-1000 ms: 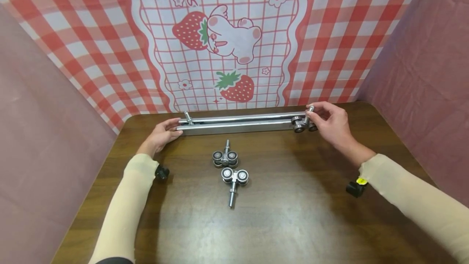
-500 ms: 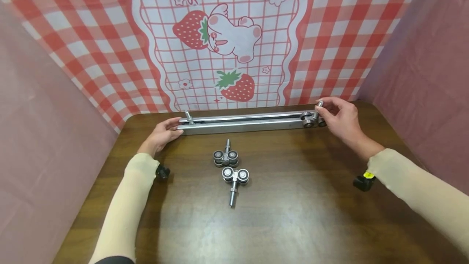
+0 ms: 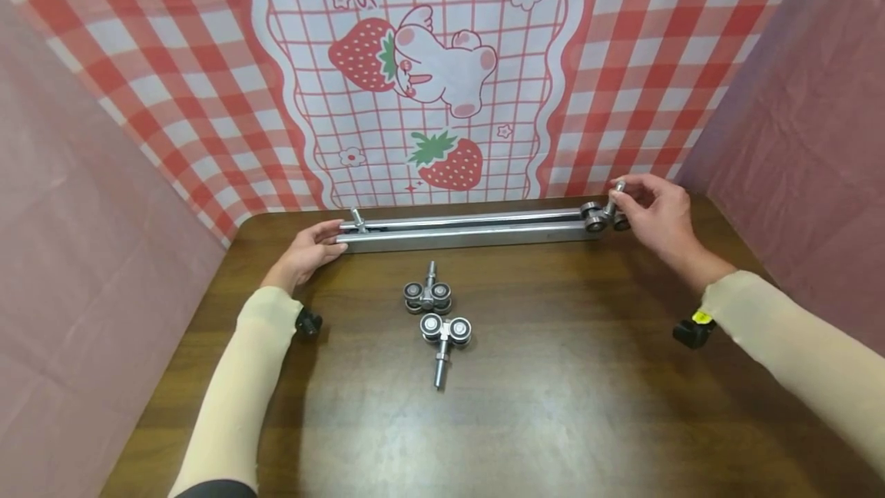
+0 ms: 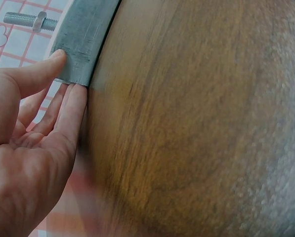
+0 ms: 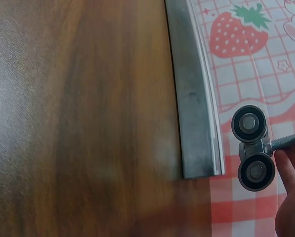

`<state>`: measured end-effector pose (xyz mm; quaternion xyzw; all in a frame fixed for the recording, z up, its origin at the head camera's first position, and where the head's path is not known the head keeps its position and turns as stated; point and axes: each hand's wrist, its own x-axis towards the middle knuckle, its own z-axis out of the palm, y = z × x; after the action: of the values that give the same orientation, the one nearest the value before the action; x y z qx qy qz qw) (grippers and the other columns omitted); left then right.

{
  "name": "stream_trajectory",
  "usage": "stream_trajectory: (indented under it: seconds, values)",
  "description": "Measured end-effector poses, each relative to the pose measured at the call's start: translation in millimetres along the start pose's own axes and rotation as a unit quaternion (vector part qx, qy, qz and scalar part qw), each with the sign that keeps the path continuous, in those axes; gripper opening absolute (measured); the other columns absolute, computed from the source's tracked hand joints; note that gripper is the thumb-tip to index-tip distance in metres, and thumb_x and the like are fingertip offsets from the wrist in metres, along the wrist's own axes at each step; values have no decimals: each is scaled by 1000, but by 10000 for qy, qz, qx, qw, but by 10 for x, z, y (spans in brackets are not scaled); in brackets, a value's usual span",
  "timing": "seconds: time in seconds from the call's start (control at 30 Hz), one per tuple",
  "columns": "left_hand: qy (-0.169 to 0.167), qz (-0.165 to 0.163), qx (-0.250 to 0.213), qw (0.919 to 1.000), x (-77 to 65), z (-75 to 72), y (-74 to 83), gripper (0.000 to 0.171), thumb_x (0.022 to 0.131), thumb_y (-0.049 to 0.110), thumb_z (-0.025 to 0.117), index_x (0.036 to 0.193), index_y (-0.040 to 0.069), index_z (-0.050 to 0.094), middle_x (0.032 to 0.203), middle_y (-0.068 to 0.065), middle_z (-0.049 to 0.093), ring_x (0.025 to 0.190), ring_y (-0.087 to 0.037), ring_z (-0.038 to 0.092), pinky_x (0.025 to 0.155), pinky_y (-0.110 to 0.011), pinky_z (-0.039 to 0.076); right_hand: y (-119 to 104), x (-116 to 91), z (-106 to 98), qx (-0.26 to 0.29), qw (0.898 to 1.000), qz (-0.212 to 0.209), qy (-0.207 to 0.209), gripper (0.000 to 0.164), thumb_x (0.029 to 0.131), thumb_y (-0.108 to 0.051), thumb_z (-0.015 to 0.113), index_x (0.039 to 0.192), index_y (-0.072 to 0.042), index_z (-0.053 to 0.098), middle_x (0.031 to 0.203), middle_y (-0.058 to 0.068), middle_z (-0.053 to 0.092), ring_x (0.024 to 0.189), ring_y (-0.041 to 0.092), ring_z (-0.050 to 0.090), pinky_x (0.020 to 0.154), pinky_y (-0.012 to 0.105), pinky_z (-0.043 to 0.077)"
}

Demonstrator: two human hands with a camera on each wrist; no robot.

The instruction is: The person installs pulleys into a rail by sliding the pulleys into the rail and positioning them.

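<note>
A long silver metal rail (image 3: 470,238), slotted along its top, lies across the back of the table. My left hand (image 3: 307,252) grips its left end, thumb (image 4: 58,59) on the side face and fingers at the end. Near that hand a threaded bolt (image 4: 26,19) with a nut stands up out of the slot. My right hand (image 3: 660,214) pinches the bolt of a wheeled roller trolley (image 5: 249,124). In the right wrist view that trolley hangs above the rail's top edge, near its right end, wheels apart from the rail.
Two more roller trolleys lie mid-table in front of the rail: one (image 3: 427,297) with its bolt pointing away, one (image 3: 445,333) with its bolt pointing nearer. A checked strawberry cloth (image 3: 442,98) hangs behind the wooden table (image 3: 525,406), with pink cloths at both sides.
My right hand has carried its roller trolley rightward and slightly back along the rail to the right end. The left hand and the two trolleys mid-table have stayed put.
</note>
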<state>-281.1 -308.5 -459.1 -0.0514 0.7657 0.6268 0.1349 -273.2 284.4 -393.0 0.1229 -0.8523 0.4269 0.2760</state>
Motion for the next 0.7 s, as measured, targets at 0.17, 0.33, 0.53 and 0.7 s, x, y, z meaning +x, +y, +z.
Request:
stream_trajectory:
  seconds: [0.17, 0.33, 0.53, 0.7]
  values:
    - [19, -18, 41, 10000, 2, -7, -2, 75, 112, -4, 60, 179, 6, 27, 185, -24, 29, 172, -37, 33, 124, -20, 56, 40, 49, -34, 36, 9999, 67, 77, 18, 102, -4, 81, 116, 8, 81, 86, -48, 63, 75, -23, 56, 68, -2, 44]
    - [25, -30, 72, 10000, 2, -6, -4, 75, 113, -3, 60, 179, 6, 27, 186, -24, 30, 172, -36, 33, 131, -27, 52, 92, 81, -70, 37, 9998, 164, 79, 19, 103, -6, 81, 116, 7, 81, 88, -49, 63, 78, -21, 57, 69, -2, 44]
    - [14, -15, 42, 10000, -16, 4, 2, 75, 112, -3, 60, 179, 7, 27, 186, -24, 29, 172, -37, 33, 127, -24, 54, 176, 105, -134, -40, 9997, 242, 92, 20, 101, -3, 81, 117, 10, 80, 87, -47, 60, 79, -19, 55, 69, -4, 43]
    - [40, -2, -35, 10000, -2, 1, -15, 75, 112, -5, 60, 179, 6, 28, 185, -25, 30, 171, -38, 34, 122, -20, 57, 212, 134, -188, -91, 9993, 364, 57, 23, 103, -5, 80, 119, 11, 78, 83, -44, 58, 79, -20, 55, 69, -4, 44]
